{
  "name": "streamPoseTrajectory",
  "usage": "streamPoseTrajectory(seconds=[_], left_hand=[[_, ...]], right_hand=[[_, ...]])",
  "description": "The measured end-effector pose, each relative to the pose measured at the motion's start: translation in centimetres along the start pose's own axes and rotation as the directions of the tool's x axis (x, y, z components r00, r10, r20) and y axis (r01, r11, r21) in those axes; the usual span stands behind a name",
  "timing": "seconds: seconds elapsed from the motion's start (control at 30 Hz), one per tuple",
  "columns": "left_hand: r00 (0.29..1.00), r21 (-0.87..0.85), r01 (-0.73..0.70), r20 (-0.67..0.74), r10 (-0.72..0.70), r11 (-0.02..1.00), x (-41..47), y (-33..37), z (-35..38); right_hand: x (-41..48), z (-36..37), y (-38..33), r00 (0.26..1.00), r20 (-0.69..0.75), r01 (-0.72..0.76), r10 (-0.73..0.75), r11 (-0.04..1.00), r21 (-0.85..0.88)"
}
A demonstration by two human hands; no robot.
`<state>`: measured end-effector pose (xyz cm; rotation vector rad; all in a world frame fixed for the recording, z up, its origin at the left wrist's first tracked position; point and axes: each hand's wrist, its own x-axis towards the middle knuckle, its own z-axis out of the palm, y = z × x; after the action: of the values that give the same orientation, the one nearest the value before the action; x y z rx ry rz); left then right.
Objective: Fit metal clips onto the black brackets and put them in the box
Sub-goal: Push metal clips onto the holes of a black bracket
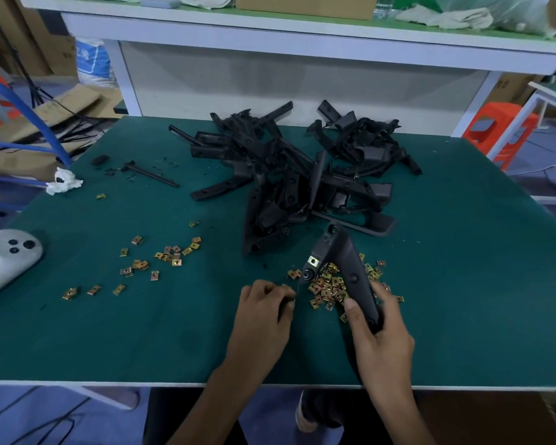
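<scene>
My right hand [379, 335] grips the near end of a black bracket [344, 261], which slants up and away over a heap of brass-coloured metal clips [329, 287]. One clip [314, 261] sits fitted on the bracket's left arm. My left hand [264, 303] rests on the green mat just left of the heap, fingers curled; whether it pinches a clip at its fingertips is unclear. A big pile of black brackets [296, 168] lies further back on the table. More loose clips [170, 253] lie scattered to the left.
A white controller [7, 255] lies at the table's left edge, with crumpled white tissue [63, 181] behind it. A thin black strip [151, 173] lies left of the pile. A white shelf frame [302, 36] rises behind the table. An orange stool [498, 130] stands at right.
</scene>
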<state>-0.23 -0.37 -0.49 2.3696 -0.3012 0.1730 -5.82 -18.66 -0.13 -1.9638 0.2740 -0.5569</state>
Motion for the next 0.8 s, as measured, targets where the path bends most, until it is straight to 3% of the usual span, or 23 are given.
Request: streamPoseTrajectory(seconds=[0.13, 0.2, 0.3, 0.4, 0.6, 0.7, 0.8], left_hand=[[1.0, -0.011, -0.007, -0.019, 0.006, 1.0, 0.0, 0.4, 0.0], [0.998, -0.124, 0.042, -0.038, -0.047, 0.991, 0.0, 0.3, -0.4], [0.983, -0.372, 0.148, -0.043, -0.176, 0.916, 0.0, 0.1, -1.2], [0.975, -0.47, 0.164, -0.06, -0.216, 0.867, 0.0, -0.1, -1.6], [0.941, -0.718, 0.174, -0.08, -0.328, 0.674, 0.2, -0.5, -1.9], [0.933, -0.786, 0.169, -0.066, -0.353, 0.595, 0.3, -0.7, -2.0], [0.942, -0.782, 0.157, -0.065, -0.328, 0.603, 0.3, -0.9, -1.7]], right_hand=[[0.0, 0.0, 0.1, 1.0, 0.005, -0.014, 0.014, 1.0, 0.0], [0.0, 0.0, 0.0, 1.0, 0.015, -0.011, 0.011, 1.0, -0.003], [-0.1, 0.0, -0.1, 0.999, 0.053, 0.011, -0.01, 1.0, -0.012], [-0.3, 0.1, 0.1, 0.992, 0.12, 0.025, -0.023, 0.999, -0.019], [-0.4, 0.0, 0.2, 0.984, 0.174, 0.035, -0.034, 0.999, -0.001], [-0.4, 0.1, 0.0, 0.983, 0.182, 0.036, -0.036, 0.999, 0.005], [-0.5, 0.1, 0.0, 0.981, 0.191, 0.035, -0.033, 0.999, -0.006]])
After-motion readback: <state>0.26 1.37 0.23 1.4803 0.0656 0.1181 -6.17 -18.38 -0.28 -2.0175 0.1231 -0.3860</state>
